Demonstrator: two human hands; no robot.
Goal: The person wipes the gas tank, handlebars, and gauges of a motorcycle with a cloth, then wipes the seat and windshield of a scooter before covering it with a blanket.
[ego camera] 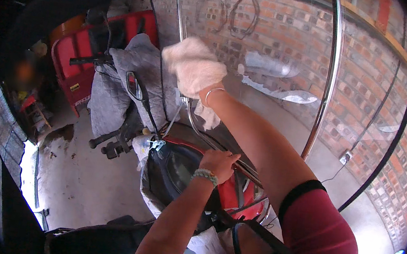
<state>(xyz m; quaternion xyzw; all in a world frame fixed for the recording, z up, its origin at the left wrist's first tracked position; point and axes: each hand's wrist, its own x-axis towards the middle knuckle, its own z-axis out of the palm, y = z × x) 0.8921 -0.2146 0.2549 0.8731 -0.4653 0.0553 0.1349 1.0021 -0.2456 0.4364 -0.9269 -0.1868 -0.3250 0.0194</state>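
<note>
My right hand [198, 70] is wrapped in a pale cloth [194, 64] that hides its fingers; the cloth looks blurred. It is up against or close to a clear plastic windshield sheet [272, 34] on a chrome frame, beside a metal tube [180, 13]. Lower down, my left hand [218, 164] rests at a metal bar [249, 172] with a finger extended along it; whether it grips the bar is unclear. Under it lie the dark front panel [181, 165] and red bodywork [237, 193] of a vehicle. A rear-view mirror [134, 85] stands left of the cloth.
Grey quilted covers [109, 98] hang on a neighbouring vehicle's handlebars [112, 147] at the left, with a red cargo bed [77, 73] behind. A brick wall [292, 21] stands beyond the clear sheet. Another mirror [254, 247] is close below my arms.
</note>
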